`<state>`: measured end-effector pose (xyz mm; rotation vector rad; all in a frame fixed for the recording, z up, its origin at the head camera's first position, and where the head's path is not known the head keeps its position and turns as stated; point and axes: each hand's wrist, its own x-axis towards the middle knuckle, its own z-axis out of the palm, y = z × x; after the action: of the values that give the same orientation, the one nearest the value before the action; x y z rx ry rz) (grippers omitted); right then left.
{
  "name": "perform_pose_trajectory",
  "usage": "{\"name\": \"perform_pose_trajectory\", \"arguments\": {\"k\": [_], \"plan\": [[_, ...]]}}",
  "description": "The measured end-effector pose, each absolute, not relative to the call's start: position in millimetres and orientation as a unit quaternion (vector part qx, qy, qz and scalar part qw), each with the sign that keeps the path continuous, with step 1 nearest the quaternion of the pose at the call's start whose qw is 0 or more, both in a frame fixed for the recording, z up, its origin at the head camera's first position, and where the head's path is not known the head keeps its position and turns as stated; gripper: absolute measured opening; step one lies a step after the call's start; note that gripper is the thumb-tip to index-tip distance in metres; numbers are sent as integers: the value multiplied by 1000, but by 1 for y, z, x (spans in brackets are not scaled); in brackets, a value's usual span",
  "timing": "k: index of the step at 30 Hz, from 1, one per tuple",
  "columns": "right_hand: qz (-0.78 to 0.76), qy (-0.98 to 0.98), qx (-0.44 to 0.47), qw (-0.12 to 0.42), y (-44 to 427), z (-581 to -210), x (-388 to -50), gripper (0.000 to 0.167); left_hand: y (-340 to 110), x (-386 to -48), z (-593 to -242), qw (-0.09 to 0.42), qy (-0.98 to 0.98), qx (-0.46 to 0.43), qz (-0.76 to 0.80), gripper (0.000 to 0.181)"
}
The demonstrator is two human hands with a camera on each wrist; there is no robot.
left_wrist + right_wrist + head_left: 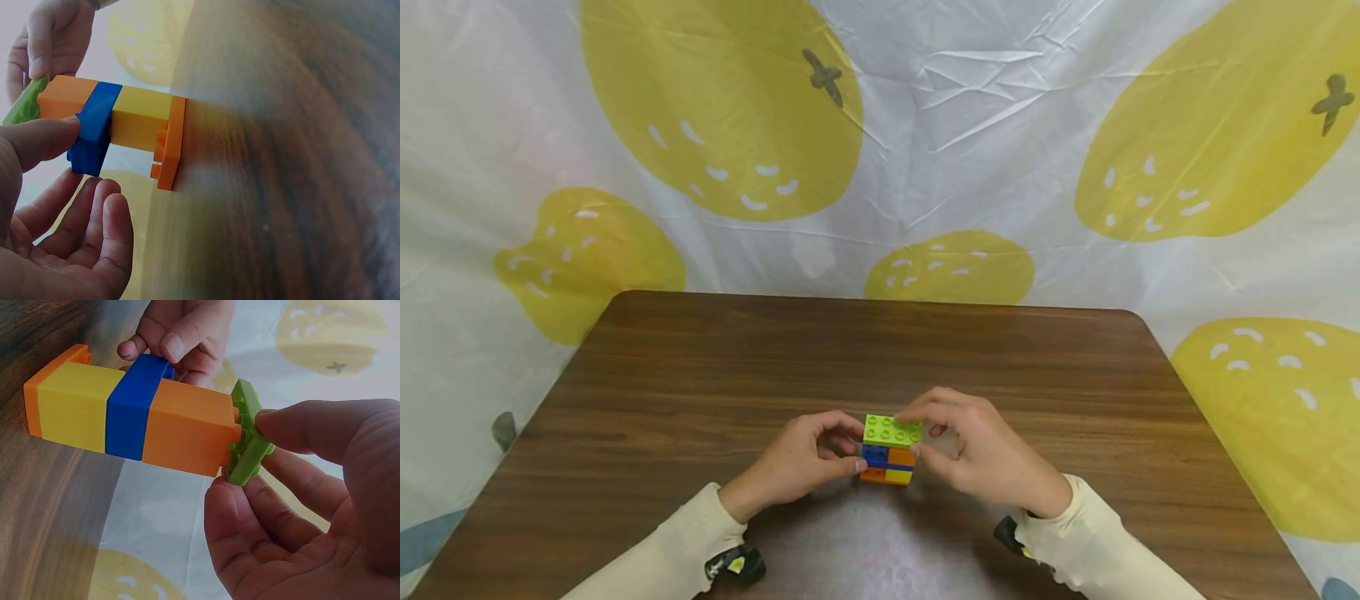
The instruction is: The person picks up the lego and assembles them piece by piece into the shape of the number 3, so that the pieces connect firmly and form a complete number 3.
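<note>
A small stack of toy building bricks stands on the table. From the bottom up it has a thin orange brick [170, 144], a yellow brick [78, 406], a flat blue brick [132, 409] and an orange brick [187, 428]. My left hand [801, 458] pinches the blue brick's overhanging side between thumb and fingers. On the right, my right hand [981, 446] holds a thin lime-green brick [880, 433] by its edges over the stack. The green brick sits tilted against the top orange brick, whose studs show at a gap in the right wrist view.
The brown wood-grain table [737, 358] reaches back to a white cloth [910, 167] printed with yellow lemons. Black wrist straps [735, 565] sit over both pale sleeves [662, 542].
</note>
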<state>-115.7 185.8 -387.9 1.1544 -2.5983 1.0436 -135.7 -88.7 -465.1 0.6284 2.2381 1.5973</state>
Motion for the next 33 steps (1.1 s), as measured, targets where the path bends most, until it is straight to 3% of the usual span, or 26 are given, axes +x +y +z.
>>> {"name": "perform_pose_trajectory", "arguments": {"k": [33], "plan": [[343,-858,378,45,185,-392,-119,28,-90,-136,-466,162,776,229,565,36]]}}
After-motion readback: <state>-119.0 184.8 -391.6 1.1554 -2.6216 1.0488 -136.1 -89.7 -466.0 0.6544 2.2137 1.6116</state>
